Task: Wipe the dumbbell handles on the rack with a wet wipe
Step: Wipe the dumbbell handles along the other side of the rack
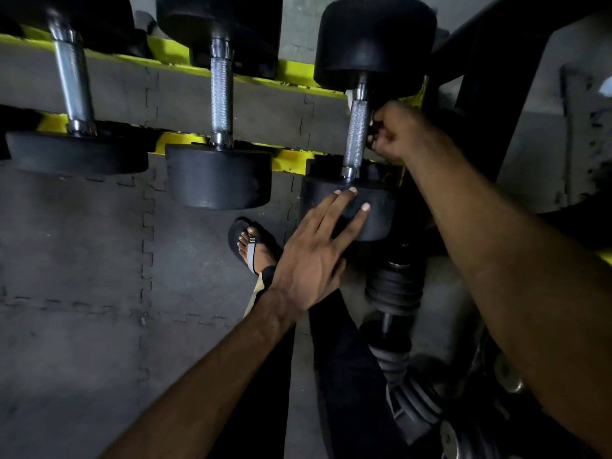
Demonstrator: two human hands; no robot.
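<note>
Three black dumbbells lie across the yellow rack rails (291, 159). On the right dumbbell, my right hand (399, 134) curls against the right side of the knurled steel handle (356, 134), fingers tucked behind it. A small white scrap, seemingly the wet wipe (348, 95), shows at the handle's upper left; the rest is hidden by the handle and fingers. My left hand (314, 256) lies flat with straight fingers on the near head (377, 220) of that dumbbell. The middle handle (221, 94) and the left handle (72, 84) are untouched.
A dark rack upright (480, 104) rises just right of my right hand. Stacked-plate dumbbells (394, 293) lie on the floor below the rack. My foot in a sandal (253, 250) stands on grey interlocking floor mats (82, 260).
</note>
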